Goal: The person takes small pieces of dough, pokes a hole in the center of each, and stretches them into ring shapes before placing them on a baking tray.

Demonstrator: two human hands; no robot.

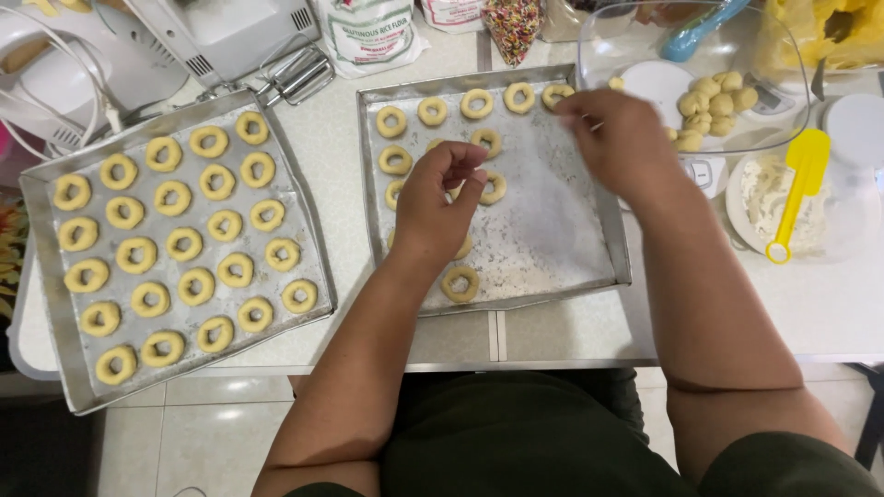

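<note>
The person is judged to be partway through laying out ring-shaped dough pieces on the floured baking tray [571, 248]: the left hand [440, 204] hovers over the tray's middle with fingertips pinched together, seemingly on a dough ring [493, 188], while the right hand [615, 138] reaches to the top row with fingers curled near another ring [555, 95], its grip hidden. The full tray [55, 304] sits left, and the glass bowl of dough balls [709, 106] lies right; the next move probably calls for gentle placement into the tray's bare right half without squashing the rings.
</note>
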